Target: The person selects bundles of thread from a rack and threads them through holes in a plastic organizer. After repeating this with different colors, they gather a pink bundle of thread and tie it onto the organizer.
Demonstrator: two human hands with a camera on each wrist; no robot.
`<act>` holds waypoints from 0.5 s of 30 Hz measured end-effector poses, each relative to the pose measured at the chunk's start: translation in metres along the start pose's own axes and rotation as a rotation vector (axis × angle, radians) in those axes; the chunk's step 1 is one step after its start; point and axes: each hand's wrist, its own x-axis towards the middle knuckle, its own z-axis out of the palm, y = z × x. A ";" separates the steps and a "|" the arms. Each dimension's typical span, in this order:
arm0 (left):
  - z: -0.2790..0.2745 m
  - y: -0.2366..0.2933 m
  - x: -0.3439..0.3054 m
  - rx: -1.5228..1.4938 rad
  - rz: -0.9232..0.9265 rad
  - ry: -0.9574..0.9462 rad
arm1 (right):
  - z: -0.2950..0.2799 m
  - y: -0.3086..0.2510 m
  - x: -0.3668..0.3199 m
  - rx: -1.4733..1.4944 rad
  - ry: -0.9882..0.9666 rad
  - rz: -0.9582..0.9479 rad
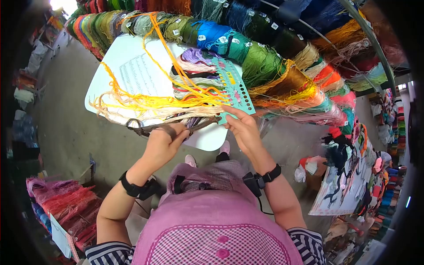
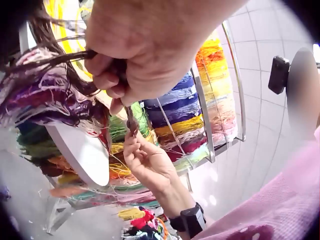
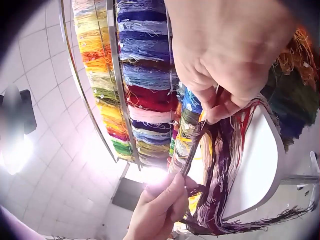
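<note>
A teal card (image 1: 234,84) with a row of holes lies on a white board (image 1: 106,66), with yellow, cream, purple and other thread bundles running left from it. My left hand (image 1: 164,143) grips a dark brown thread bundle (image 1: 201,125), fingers curled round it. At the card's lower corner my right hand (image 1: 244,132) pinches the brown thread's end between thumb and fingers. In the right wrist view the brown strand (image 3: 192,150) stretches between the left hand (image 3: 157,210) and the right hand (image 3: 230,65). The card is not visible there.
Racks of coloured thread skeins (image 1: 229,44) stand behind and right of the board. A printed sheet (image 1: 139,73) lies on the board. Red and pink skeins (image 1: 70,203) are at lower left, and another white board with black threads (image 1: 340,190) is at the right.
</note>
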 end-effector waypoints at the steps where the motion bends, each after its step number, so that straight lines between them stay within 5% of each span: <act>1: -0.005 0.003 -0.002 -0.026 -0.035 -0.006 | 0.000 0.001 0.003 0.047 -0.030 0.025; 4: -0.019 -0.006 -0.010 -0.035 -0.037 0.014 | 0.014 0.004 0.015 0.034 -0.053 0.031; 8: -0.031 -0.026 -0.012 -0.087 -0.288 0.020 | 0.024 0.008 0.036 0.022 -0.143 -0.008; 11: -0.042 0.006 -0.010 -0.659 -0.508 0.107 | 0.005 -0.001 0.037 -0.185 -0.108 0.126; 12: -0.040 0.012 -0.011 -0.655 -0.506 0.117 | 0.006 -0.016 0.026 -0.185 -0.118 0.123; 14: -0.036 0.021 -0.013 -1.245 -0.457 -0.054 | 0.011 -0.046 0.008 -0.423 -0.125 0.431; 15: -0.031 0.023 -0.011 -1.245 -0.448 -0.049 | 0.010 -0.051 0.001 -0.488 -0.210 0.390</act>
